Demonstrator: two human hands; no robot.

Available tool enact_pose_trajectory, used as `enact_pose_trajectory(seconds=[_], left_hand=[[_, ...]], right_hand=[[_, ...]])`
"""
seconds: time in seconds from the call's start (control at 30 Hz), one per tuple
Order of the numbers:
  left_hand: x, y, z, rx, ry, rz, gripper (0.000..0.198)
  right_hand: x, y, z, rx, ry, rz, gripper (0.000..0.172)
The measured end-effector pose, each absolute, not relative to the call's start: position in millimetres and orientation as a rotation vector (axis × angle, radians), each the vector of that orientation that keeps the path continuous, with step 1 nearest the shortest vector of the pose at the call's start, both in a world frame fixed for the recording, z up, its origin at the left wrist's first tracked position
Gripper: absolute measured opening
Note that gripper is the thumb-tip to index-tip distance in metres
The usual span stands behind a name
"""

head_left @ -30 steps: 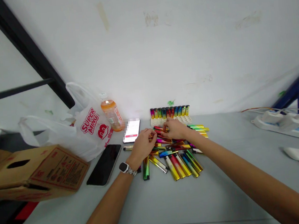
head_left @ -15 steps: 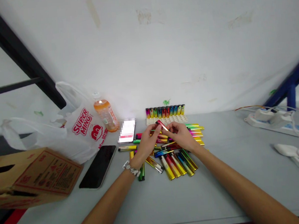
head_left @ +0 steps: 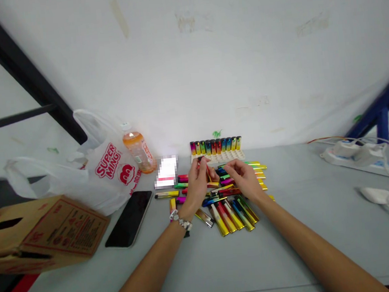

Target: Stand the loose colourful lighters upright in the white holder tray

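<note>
- Left hand (head_left: 196,186) clamps a lighter (head_left: 207,174) upright, matching those standing in the tray (head_left: 231,155).
- Right hand (head_left: 243,178) hovers over the loose pile (head_left: 234,210), fingers curled (its grip: cannot tell).

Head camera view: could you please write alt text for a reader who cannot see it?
A person's left hand holds a small lighter above a pile of colourful metallic lighters on a grey table, the right hand beside it. Behind stands a white tray with a row of upright lighters; a black phone, bottle and cardboard box sit to the left.
</note>
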State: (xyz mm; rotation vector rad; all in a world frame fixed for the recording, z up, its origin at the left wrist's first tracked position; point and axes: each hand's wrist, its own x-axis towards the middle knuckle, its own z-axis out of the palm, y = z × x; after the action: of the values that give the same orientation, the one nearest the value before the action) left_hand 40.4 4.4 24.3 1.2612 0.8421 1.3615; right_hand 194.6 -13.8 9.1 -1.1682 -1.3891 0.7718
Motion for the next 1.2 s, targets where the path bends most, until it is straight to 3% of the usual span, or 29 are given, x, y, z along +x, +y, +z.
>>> enact_pose_trajectory(seconds=[0.3, 0.83, 1.1, 1.2], left_hand=[[38, -11, 23, 1.087, 0.873, 1.189, 0.066], [42, -15, 26, 1.126, 1.032, 1.231, 0.044], [35, -18, 26, 1.036, 0.800, 1.079, 0.075], [33, -19, 28, 1.044, 0.803, 1.077, 0.077]], right_hand=[[185, -21, 8, -1.159, -1.472, 0.763, 0.036], [180, -25, 4, -1.168, -1.490, 0.809, 0.037], [178, -29, 6, -1.153, -1.484, 0.767, 0.038], [177, -30, 7, -1.149, -1.502, 0.741, 0.038]])
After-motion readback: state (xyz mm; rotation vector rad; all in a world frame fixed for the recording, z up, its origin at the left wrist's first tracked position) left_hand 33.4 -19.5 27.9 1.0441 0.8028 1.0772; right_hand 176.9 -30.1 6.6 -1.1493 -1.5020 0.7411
